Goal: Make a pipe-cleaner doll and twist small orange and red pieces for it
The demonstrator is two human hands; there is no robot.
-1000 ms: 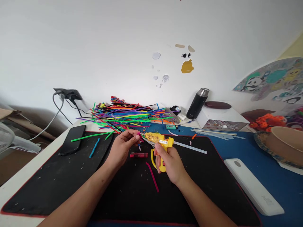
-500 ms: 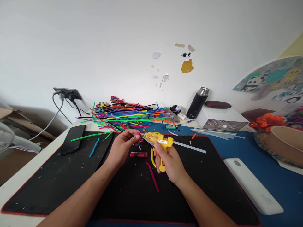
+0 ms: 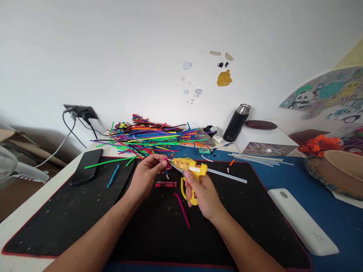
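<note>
My right hand (image 3: pixel 202 190) is wrapped round the handle of a yellow hot glue gun (image 3: pixel 195 170). A long translucent glue stick (image 3: pixel 227 176) juts from its back end. The gun's nozzle points left, close to the fingertips of my left hand (image 3: pixel 149 170). Those fingers pinch a small magenta piece of pipe cleaner (image 3: pixel 165 160), mostly hidden by the thumb; whether the nozzle touches it I cannot tell. Below lie a red lighter (image 3: pixel 166 184) and a bent magenta pipe cleaner (image 3: pixel 182 210) on the black mat (image 3: pixel 159 234).
A heap of coloured pipe cleaners (image 3: pixel 153 138) lies along the wall. To the left are a black phone (image 3: pixel 87 166) and a blue twisted piece (image 3: pixel 113 176). A black flask (image 3: pixel 237 122), white box (image 3: pixel 268 139), spare glue sticks (image 3: pixel 258 160) and white case (image 3: pixel 303 223) sit right.
Almost nothing differs. The glue gun and both hands hold nearly the same place, with the nozzle still beside the left fingertips; the view has shifted very slightly.
</note>
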